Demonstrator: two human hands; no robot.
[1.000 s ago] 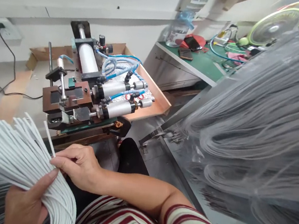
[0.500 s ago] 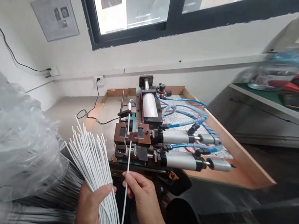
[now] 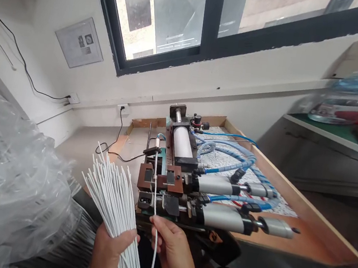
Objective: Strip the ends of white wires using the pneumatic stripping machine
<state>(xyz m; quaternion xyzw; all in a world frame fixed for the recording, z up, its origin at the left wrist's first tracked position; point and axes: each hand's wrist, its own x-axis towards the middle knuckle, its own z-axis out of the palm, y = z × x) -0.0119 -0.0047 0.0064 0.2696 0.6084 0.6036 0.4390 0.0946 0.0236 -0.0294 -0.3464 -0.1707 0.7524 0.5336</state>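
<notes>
A thick bundle of white wires [image 3: 112, 200] is gripped in my left hand [image 3: 109, 248], thumb across the front and cut ends fanning upward. My right hand [image 3: 177, 250] pinches a single white wire [image 3: 157, 206] between thumb and fingertips, just in front of the machine. This wire runs up between the brown jaw blocks [image 3: 146, 182] of a bench machine with pneumatic cylinders [image 3: 222, 219]. A thin metal rod [image 3: 156, 161] lies in line with the wire, and its tip seems to meet the rod's end. The lower part of the wire drops out of view beside the bundle.
Clear plastic wrapping [image 3: 17, 183] covers more wire bundles [image 3: 82, 231] at the left. Blue air hoses [image 3: 242, 153] loop behind the cylinders, inside a wooden border [image 3: 290, 192]. To the right stands a green-topped shelf [image 3: 318, 128] holding a plastic bottle [image 3: 341, 102].
The single wire's end has moved forward, from the front of the brown blocks to between them. My right hand went with it. The whole view has shifted, so the machine appears lower.
</notes>
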